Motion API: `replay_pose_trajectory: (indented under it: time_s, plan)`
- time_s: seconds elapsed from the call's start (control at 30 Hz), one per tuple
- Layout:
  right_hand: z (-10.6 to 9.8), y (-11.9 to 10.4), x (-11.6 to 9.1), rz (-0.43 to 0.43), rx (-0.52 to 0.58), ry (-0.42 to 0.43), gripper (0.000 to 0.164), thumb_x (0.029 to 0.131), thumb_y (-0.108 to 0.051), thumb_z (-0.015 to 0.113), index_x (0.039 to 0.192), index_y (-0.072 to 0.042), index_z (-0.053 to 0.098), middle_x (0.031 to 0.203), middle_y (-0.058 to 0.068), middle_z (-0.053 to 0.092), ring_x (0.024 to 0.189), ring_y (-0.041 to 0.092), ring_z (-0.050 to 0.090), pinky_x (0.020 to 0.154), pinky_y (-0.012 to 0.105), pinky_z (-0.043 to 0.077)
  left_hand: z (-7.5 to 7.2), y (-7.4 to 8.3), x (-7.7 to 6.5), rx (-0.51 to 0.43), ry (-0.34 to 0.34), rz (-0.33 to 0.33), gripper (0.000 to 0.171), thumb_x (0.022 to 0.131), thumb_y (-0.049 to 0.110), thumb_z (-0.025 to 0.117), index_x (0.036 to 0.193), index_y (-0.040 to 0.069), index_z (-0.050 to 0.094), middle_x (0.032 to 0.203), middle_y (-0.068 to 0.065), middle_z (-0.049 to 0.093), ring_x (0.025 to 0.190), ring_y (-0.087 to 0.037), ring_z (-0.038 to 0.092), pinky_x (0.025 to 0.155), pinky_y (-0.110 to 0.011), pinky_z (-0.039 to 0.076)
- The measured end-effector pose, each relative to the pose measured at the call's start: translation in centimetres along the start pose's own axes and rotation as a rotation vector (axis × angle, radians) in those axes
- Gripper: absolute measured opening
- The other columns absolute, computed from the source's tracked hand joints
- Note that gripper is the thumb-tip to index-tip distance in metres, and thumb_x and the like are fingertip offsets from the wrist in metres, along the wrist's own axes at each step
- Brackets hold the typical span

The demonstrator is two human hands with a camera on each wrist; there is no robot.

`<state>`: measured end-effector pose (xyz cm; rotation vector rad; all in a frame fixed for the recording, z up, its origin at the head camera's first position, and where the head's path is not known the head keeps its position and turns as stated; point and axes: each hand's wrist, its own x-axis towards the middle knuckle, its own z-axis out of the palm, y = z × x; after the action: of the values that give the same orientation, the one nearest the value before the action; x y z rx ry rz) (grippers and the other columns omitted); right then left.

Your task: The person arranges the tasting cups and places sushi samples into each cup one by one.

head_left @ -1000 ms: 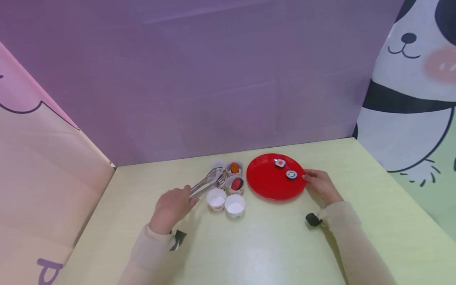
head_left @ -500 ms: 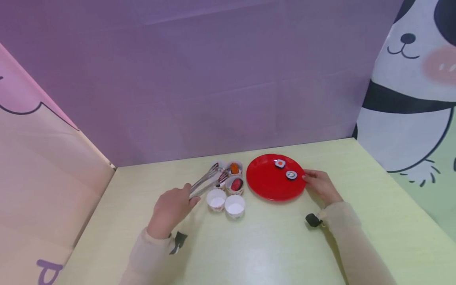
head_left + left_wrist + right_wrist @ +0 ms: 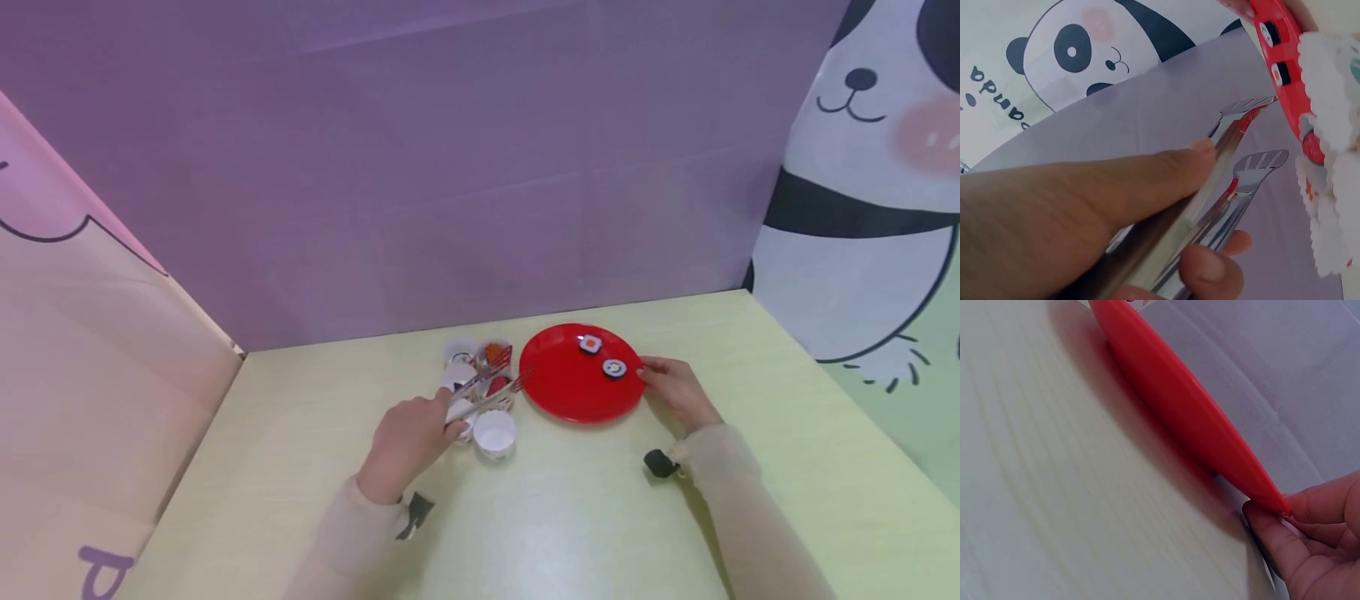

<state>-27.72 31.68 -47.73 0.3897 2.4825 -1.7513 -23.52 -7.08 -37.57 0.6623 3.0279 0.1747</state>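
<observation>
My left hand grips a pair of metal tongs above the paper cups. The slotted tips stand apart, with nothing between them, pointing toward the red plate. On that plate lie two toy sushi pieces: a squarish one with an orange centre and a round roll. At the plate's right edge, my right hand pinches the rim between thumb and fingers. Under the tongs, an orange-topped piece and a red-topped piece sit in cups, partly hidden.
Several white paper cups stand clustered left of the plate; the front right cup holds nothing visible. The back left cup has a dark-edged piece inside. A purple backdrop rises behind the pale table.
My left hand has moved right with the tongs, whose tips went from over the left cups to over the right cups and the plate's left edge. The right hand and plate stay put.
</observation>
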Motion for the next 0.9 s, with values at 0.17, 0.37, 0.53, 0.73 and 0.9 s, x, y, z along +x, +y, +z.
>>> replay_pose_trajectory:
  time_s: [0.17, 0.37, 0.53, 0.73, 0.9]
  plan:
    - [-0.1, 0.0, 0.0, -0.007, 0.006, 0.005, 0.048, 0.100, -0.016, 0.042, 0.140, 0.009, 0.033, 0.141, 0.029, 0.038, 0.123, 0.038, 0.045, 0.097, 0.036, 0.044, 0.7, 1.4, 1.0, -0.018, -0.013, 0.014, 0.052, 0.088, 0.041, 0.063, 0.123, 0.003, 0.055, 0.060, -0.003, 0.048, 0.052, -0.016, 0.043, 0.046, -0.027, 0.035]
    - [-0.2, 0.1, 0.0, -0.022, 0.005, -0.001, 0.048, 0.100, -0.016, 0.043, 0.140, 0.009, 0.033, 0.140, 0.029, 0.039, 0.121, 0.037, 0.046, 0.095, 0.034, 0.046, 1.2, 3.0, 1.9, -0.050, 0.013, 0.015, 0.053, 0.087, 0.040, 0.065, 0.127, 0.007, 0.054, 0.057, -0.001, 0.045, 0.052, -0.016, 0.042, 0.047, -0.026, 0.034]
    - [-0.1, 0.1, -0.1, -0.036, -0.011, 0.004, 0.048, 0.101, -0.017, 0.041, 0.140, 0.009, 0.033, 0.140, 0.029, 0.039, 0.122, 0.038, 0.045, 0.099, 0.040, 0.042, 1.5, 4.3, 2.8, -0.066, 0.079, 0.061, 0.049, 0.086, 0.038, 0.067, 0.121, 0.006, 0.056, 0.054, 0.002, 0.044, 0.048, -0.014, 0.041, 0.043, -0.025, 0.034]
    - [0.0, 0.0, -0.3, -0.007, -0.017, -0.008, 0.048, 0.101, -0.018, 0.041, 0.141, 0.008, 0.033, 0.142, 0.028, 0.037, 0.123, 0.038, 0.043, 0.101, 0.042, 0.040, 2.2, 5.8, 3.8, -0.138, 0.039, 0.056, 0.045, 0.087, 0.036, 0.065, 0.117, 0.004, 0.054, 0.066, 0.001, 0.049, 0.047, -0.012, 0.043, 0.043, -0.023, 0.037]
    - [0.0, -0.1, -0.3, -0.015, -0.014, -0.003, 0.048, 0.101, -0.018, 0.041, 0.141, 0.008, 0.033, 0.142, 0.028, 0.037, 0.123, 0.038, 0.044, 0.100, 0.041, 0.042, 2.6, 7.3, 4.6, -0.105, -0.012, 0.054, 0.044, 0.091, 0.034, 0.059, 0.118, -0.001, 0.054, 0.062, -0.001, 0.049, 0.050, -0.015, 0.045, 0.051, -0.028, 0.043]
